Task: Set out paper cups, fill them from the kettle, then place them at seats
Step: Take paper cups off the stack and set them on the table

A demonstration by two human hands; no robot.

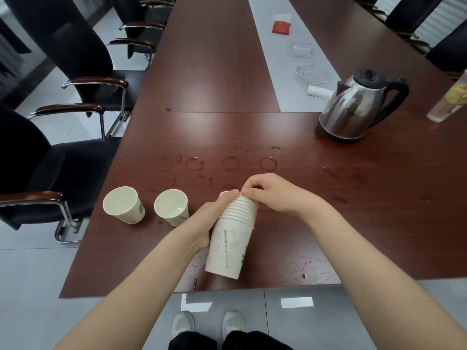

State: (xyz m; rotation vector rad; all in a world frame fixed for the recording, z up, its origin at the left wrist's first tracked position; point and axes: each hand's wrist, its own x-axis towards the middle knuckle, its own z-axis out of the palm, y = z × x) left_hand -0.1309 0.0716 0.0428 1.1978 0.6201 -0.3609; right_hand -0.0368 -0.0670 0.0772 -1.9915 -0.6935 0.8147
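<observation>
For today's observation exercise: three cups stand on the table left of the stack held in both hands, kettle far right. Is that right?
Not quite: the head view shows two cups, not three, left of the stack held by the left hand and right hand; kettle far right.

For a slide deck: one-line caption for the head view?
Left hand grips a stack of paper cups, right hand pinches its top rim; two cups stand left, kettle beyond.

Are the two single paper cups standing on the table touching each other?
Apart. The head view shows a strip of bare table between the left paper cup and the right paper cup.
</observation>
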